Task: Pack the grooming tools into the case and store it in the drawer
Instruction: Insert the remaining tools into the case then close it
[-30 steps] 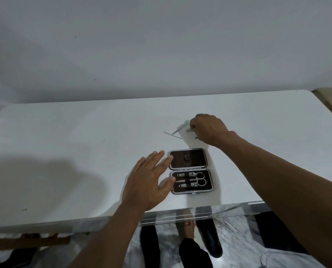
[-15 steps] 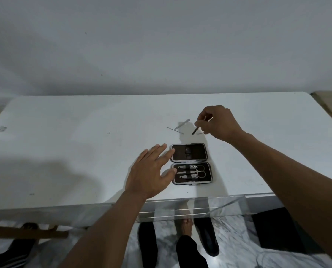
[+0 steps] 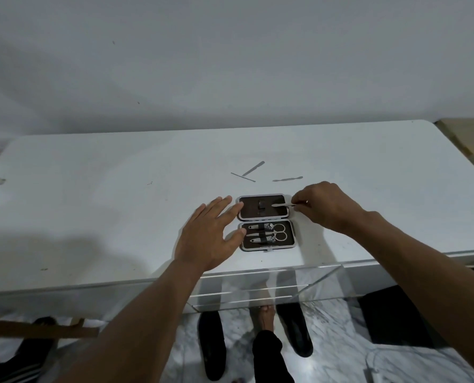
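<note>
Pinching a slim tool, right hand hovers over case.

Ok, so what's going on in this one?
A person is packing a grooming kit. The right hand pinches a slim metal tool over the upper half of the open case, while the left hand, fingers straight, rests at the case's left edge. Clippers and scissors sit strapped in the lower half. Three loose tools lie on the white table behind the case.

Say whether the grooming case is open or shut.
Open. The case lies spread flat, both dark insides facing up, scissors strapped in the near half.
</note>
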Available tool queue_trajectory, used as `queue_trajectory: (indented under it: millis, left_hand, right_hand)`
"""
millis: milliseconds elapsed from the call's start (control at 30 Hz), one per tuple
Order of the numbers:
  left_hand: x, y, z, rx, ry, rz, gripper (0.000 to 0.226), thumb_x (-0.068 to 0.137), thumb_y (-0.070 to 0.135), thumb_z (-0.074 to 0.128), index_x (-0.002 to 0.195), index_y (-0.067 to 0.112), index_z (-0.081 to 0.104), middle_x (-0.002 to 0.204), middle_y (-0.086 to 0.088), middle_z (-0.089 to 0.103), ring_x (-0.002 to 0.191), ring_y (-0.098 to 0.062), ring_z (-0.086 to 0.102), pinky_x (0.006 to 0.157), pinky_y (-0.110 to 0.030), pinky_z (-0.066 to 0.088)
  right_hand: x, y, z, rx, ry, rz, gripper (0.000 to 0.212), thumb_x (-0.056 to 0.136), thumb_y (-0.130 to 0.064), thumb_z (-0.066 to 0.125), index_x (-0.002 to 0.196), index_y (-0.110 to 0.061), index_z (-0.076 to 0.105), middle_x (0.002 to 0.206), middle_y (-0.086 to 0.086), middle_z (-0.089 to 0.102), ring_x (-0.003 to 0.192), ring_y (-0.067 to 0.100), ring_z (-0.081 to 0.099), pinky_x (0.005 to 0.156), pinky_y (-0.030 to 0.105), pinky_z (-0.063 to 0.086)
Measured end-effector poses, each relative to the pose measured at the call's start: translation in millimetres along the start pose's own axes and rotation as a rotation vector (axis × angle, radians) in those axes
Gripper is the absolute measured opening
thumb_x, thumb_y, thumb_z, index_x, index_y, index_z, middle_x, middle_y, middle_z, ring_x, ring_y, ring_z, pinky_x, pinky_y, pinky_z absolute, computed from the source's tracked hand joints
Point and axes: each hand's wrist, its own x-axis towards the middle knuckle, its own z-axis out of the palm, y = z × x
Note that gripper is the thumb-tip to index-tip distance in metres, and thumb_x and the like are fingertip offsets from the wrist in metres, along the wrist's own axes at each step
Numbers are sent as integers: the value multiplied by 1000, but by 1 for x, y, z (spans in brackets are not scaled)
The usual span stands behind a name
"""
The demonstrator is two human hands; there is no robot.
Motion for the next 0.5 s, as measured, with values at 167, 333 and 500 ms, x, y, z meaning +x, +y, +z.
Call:
queue_trajectory:
  millis: [167,333,500]
  left_hand:
    - [0,0,0,6,5,0,59,92,58,35,147,37,30,155,9,30,143,-9,21,116,-32,15]
    - [0,0,0,-5,15,1,58,92,57,36,146,37,31,154,9,31,143,-8,21,115,-30,13]
    - [0,0,-1,-8,16,-3,58,92,57,36,146,37,32,154,10,31,143,-7,20,116,-31,15]
  right_hand:
    - [0,-6,-3,-32,33,-14,20,91,-26,59,105,-22,72,105,1,67,96,29,63,77,36,50]
    - [6,-14,-7,-45,29,-40,15,89,-26,61,98,-19,71,94,3,68,93,26,60,75,34,48]
    - [17,-26,-1,-12,-28,-74,18,90,-21,59,101,-14,72,97,7,68,95,26,61,74,29,38]
